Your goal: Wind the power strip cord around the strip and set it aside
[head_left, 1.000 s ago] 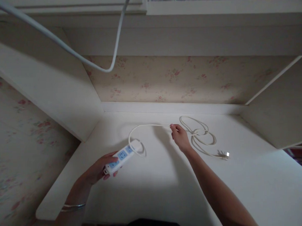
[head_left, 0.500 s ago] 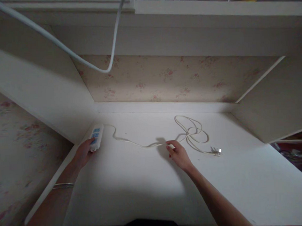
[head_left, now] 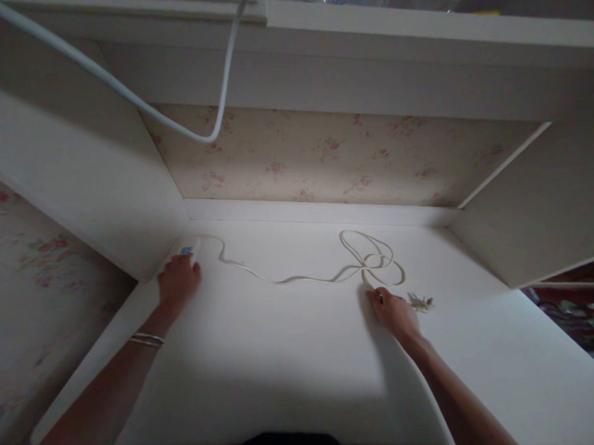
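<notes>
Your left hand covers most of the power strip, perhaps to steady it, though I cannot tell its grip, while your right hand pinches the cord just below its loops, seemingly for controlling them, with the plug just rightward.

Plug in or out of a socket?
Out: the plug sits on the table beside the right hand, with no socket around it.
</notes>
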A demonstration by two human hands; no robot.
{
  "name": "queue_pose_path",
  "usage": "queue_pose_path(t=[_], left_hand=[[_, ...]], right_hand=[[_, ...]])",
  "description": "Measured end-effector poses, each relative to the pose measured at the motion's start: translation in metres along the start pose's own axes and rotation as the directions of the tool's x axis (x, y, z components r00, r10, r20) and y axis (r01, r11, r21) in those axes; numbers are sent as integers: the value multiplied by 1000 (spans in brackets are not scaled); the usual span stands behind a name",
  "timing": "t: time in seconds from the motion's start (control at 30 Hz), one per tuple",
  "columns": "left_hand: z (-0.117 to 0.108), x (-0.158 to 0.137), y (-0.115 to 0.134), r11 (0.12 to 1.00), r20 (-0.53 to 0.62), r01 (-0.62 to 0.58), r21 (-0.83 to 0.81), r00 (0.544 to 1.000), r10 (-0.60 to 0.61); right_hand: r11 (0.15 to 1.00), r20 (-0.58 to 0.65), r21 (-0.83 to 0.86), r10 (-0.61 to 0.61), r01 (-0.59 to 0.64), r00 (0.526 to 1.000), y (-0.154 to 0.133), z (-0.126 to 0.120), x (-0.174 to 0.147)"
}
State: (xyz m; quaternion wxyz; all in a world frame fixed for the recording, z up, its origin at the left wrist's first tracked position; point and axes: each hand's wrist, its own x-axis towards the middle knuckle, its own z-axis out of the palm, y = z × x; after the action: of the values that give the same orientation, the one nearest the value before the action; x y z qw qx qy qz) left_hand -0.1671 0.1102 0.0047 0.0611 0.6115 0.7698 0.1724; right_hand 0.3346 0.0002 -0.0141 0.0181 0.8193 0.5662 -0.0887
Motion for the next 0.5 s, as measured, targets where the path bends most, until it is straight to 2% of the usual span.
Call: queue_pose_path(t=[0.03,0.07,0.13,0.2,0.27,0.3,0.37,0.5], left_hand=[[6,-13,20,988,-15,-152,19,988,152],[12,-29,42,941,7,-337,13,942,337],[24,-61,86,807,30,-591,-16,806,591],[35,-88,123,705,25,-709,-18,705,709],[45,-102,147,632,89,-773,-45,627,774],[49,-103,153,623,141,-780,-58,612,778],[56,-96,156,649,235,-759,-48,623,746],[62,-73,141,680,295,-733,-36,642,708]], right_hand=[[1000,-4,-11,-2,2,1000,-3,-1,1],[1000,-11,-23,-9,8,1000,-7,-2,2],[998,-25,-46,-38,37,999,-14,-5,4],[994,-36,-50,-104,102,994,-20,-8,4],[985,-54,-32,-174,172,983,-19,-9,4],[981,-66,-18,-196,195,978,-15,-10,5],[979,-90,13,-199,201,976,1,-11,10],[990,-120,67,-115,124,986,64,-11,33]])
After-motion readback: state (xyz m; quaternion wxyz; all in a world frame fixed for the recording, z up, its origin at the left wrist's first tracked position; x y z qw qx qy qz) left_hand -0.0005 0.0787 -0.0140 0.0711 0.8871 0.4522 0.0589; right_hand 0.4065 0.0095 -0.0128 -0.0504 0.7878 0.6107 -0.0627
